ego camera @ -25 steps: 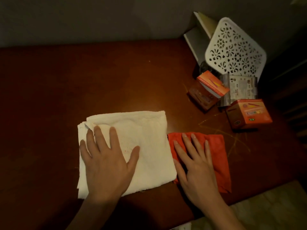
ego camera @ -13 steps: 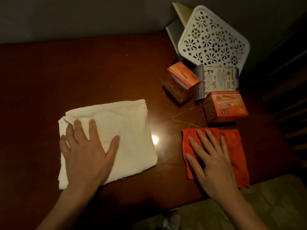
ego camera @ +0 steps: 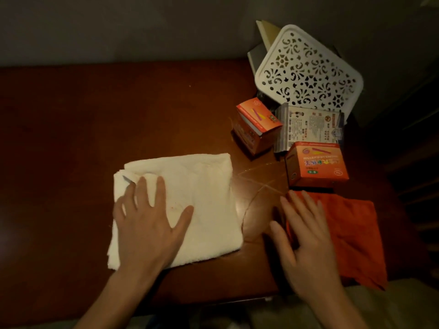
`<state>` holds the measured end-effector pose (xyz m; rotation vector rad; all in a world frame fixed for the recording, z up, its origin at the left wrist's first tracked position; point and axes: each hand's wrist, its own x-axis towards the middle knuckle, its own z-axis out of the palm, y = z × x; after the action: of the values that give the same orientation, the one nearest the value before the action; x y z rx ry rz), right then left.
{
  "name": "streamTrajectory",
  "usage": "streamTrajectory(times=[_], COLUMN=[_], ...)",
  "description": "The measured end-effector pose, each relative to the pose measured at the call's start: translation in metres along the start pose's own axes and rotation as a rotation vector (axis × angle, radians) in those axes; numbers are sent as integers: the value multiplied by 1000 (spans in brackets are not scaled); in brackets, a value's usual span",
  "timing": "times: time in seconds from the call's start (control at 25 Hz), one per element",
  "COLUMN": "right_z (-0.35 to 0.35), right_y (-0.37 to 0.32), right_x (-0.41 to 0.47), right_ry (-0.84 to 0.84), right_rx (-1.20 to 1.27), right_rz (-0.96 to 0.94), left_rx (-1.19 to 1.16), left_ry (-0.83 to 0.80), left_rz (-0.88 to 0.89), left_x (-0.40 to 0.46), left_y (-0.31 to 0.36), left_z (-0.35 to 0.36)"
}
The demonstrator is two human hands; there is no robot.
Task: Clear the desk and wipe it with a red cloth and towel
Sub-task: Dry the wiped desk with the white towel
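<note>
Stage: wiping appears under way; both cloths lie flat on the desk (ego camera: 118, 119) with a hand pressing each.
Done: judging by the layout, the clutter is gathered at the 1 to 2 o'clock corner, leaving most of the wood bare.
Left: that corner is not yet cleared, so the surface beneath it looks unwiped; the far left at 9 to 10 o'clock shows no cloth on it now.
Left hand (ego camera: 147, 224): fingers straight and spread wide, palm flat on the towel (ego camera: 209, 205), gripping nothing.
Right hand (ego camera: 306, 243): fingers straight, slightly spread, pressing the left part of the red cloth (ego camera: 354, 231); somewhat blurred.
Towel place: folded, white, near 6 o'clock of the desk.
Red cloth place: 4 o'clock, near the front edge, just below one orange box (ego camera: 316, 163).
Count, cloths: two, one white, one red.
Count, orange boxes: two, the other (ego camera: 256, 124) tilted at 1 o'clock.
Count, other items: one printed packet (ego camera: 308, 127), one white perforated tray (ego camera: 308, 72) leaning at the corner, a book-like thing behind it, unclear.
</note>
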<state>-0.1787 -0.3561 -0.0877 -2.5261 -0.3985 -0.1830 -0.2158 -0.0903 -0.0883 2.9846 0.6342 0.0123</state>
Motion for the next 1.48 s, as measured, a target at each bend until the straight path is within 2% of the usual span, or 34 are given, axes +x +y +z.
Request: streamTrajectory(times=[0.12, 0.24, 0.32, 0.48, 0.68, 0.8, 0.96, 1.08, 1.2, 1.32, 1.48], right_z=[26, 54, 63, 67, 57, 56, 70, 76, 72, 66, 80], right_y=[-50, -79, -84, -81, -76, -72, -78, -88, -87, -90, -90], right_x=[12, 27, 41, 47, -8, -13, 38, 74, 52, 16, 42], right_ry=[-81, -263, -307, -255, -205, -204, -204, -290, -258, -237, -208], right_rx=[139, 4, -70, -127, -276, -288, -223, -166, -138, -181, -220], right_rz=[-75, -82, -54, -50, -23, -70, -74, -21, -34, -57, -84], left_rx=[9, 11, 5, -23, -33, -53, 1, -15, -22, -22, -16], left_ry=[-39, -46, -35, -30, -39, -30, -31, -21, -3, -59, -60], left_rz=[23, 15, 15, 9, 72, 129, 57, 18, 9, 1, -16], left_x=[-16, -18, -9, 2, -55, -67, -14, 26, 5, -33, -6], left_y=[17, 21, 20, 17, 23, 25, 25, 25, 24, 17, 13], left_z=[1, 4, 5, 5, 4, 5, 7, 4, 4, 4, 8])
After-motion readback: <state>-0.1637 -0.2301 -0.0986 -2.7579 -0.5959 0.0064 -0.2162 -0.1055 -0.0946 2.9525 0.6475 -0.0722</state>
